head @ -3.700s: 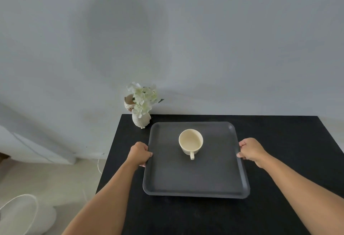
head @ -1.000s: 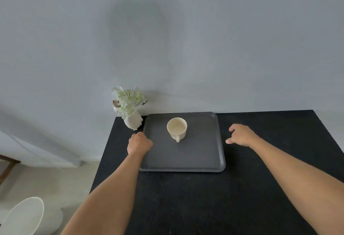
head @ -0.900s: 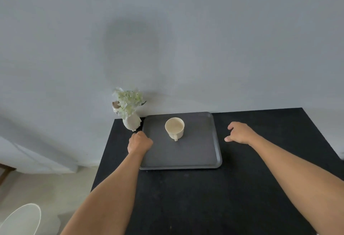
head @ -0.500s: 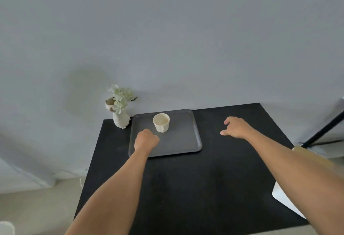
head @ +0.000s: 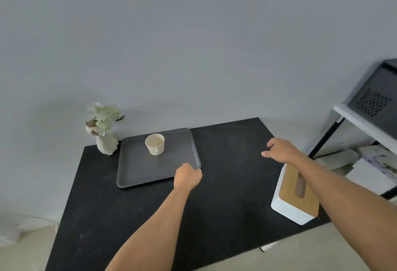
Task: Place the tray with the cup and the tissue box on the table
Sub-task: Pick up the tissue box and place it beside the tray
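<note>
While the tray (head: 137,169) and cup (head: 155,143) sit on the table (head: 225,184), left hand (head: 187,178) curls empty at its corner, right hand (head: 281,150) spreads open above the rigid, light-looking tissue box (head: 290,204) at the table's right edge: take its sides

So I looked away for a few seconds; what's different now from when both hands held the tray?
The right hand let go and hovers open near the tissue box. The left hand shifted to the near right corner of the tray. The cup is unchanged on it, beside the vase.
</note>
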